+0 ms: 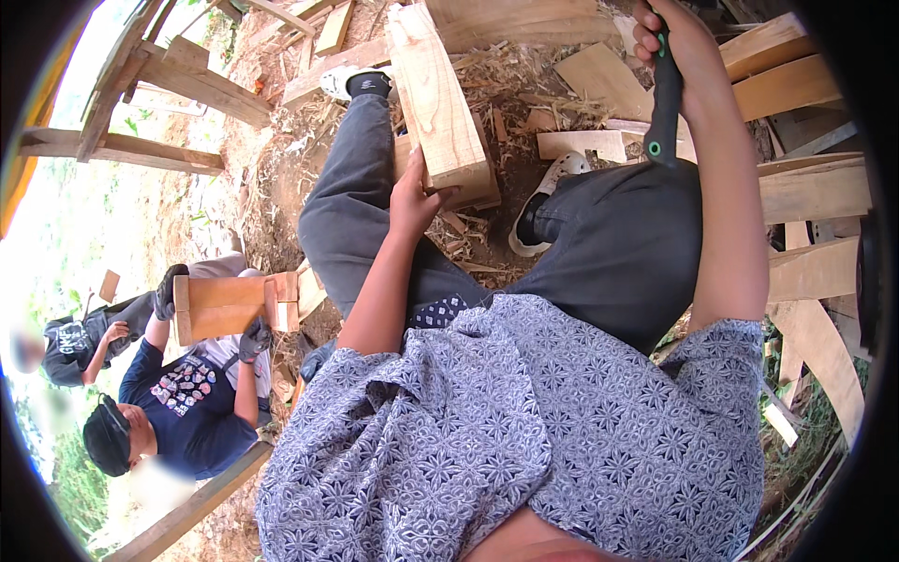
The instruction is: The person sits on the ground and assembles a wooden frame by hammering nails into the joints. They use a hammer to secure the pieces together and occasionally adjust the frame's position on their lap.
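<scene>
A thick, pale wooden block (435,103) stretches away from me between my legs, its grain showing on the upper face. My left hand (415,199) grips its near end, with the thumb and fingers spread around the corner. Raised at the upper right, my right hand (688,47) is wrapped round the black handle of a tool (666,108) with green accents. The handle's butt end points down toward my right thigh. The tool's head lies outside the picture, so its kind cannot be made out.
Wood shavings and offcuts (599,80) litter the ground ahead. Curved boards (815,187) are stacked at my right. To the left, a co-worker in dark gloves (253,339) holds a wooden box-like piece (225,307); another person (80,342) sits beyond. A timber frame (187,89) stands upper left.
</scene>
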Demonstrator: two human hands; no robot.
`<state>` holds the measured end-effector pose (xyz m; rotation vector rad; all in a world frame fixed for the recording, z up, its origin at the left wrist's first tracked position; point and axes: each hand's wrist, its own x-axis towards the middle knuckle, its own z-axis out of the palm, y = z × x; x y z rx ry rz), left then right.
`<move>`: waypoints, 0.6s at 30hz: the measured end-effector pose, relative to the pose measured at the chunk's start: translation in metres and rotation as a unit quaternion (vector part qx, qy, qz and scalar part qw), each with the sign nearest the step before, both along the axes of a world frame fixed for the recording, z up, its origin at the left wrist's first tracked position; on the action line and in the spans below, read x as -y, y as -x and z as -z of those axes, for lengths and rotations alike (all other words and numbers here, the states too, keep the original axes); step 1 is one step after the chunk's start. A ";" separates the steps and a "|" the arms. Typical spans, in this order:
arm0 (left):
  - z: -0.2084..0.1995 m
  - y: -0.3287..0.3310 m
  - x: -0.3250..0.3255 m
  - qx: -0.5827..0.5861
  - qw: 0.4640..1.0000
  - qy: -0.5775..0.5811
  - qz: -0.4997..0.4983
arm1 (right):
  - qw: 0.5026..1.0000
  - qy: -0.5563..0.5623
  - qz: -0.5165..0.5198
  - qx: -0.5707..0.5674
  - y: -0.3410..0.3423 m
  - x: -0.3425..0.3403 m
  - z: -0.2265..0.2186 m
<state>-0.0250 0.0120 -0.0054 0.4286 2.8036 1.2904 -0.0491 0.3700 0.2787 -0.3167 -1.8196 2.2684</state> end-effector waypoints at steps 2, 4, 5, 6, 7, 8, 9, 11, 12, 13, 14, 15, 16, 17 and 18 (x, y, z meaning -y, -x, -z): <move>0.003 0.003 0.003 0.009 0.999 -0.031 -0.002 | 1.000 -0.005 -0.009 -0.014 0.004 0.005 -0.001; 0.002 0.009 0.004 0.036 0.997 -0.068 -0.008 | 0.999 -0.029 -0.005 -0.018 0.009 0.011 -0.003; 0.002 0.009 0.005 0.051 0.996 -0.069 -0.009 | 0.999 -0.040 0.003 -0.009 0.011 0.017 -0.003; 0.000 0.013 0.003 0.066 0.995 -0.069 -0.010 | 0.999 -0.051 0.012 0.000 0.018 0.023 0.001; -0.002 0.014 0.001 0.081 0.994 -0.071 -0.009 | 0.998 -0.063 0.022 0.009 0.021 0.026 0.003; 0.000 0.013 0.002 0.000 1.000 -0.030 0.001 | 0.997 -0.074 -0.002 -0.010 0.027 0.023 0.011; 0.010 0.013 0.010 -0.081 0.997 0.012 0.006 | 0.995 -0.094 -0.009 -0.009 0.029 0.028 0.012; 0.012 0.009 0.025 -0.148 0.988 0.040 -0.029 | 0.991 -0.135 -0.022 -0.004 0.031 0.035 0.014; 0.006 0.005 0.036 -0.134 0.988 0.025 -0.069 | 0.990 -0.139 -0.031 0.014 0.031 0.037 0.015; -0.001 0.000 0.046 -0.121 0.986 0.010 -0.111 | 0.990 -0.138 -0.034 0.009 0.033 0.041 0.017; -0.045 -0.010 0.037 -0.074 0.985 -0.030 -0.156 | 0.990 -0.141 -0.025 0.010 0.031 0.035 0.019; -0.088 -0.018 0.040 -0.013 0.972 -0.160 -0.174 | 0.990 -0.139 -0.026 0.009 0.029 0.034 0.019; -0.133 -0.028 0.038 -0.029 0.954 -0.243 -0.173 | 0.989 -0.145 -0.015 0.015 0.028 0.030 0.018; -0.182 -0.039 0.043 -0.077 0.952 -0.246 -0.165 | 0.988 -0.152 -0.010 0.021 0.028 0.026 0.016; -0.223 -0.047 0.044 -0.225 0.913 -0.337 -0.055 | 0.987 -0.160 -0.009 0.026 0.029 0.024 0.018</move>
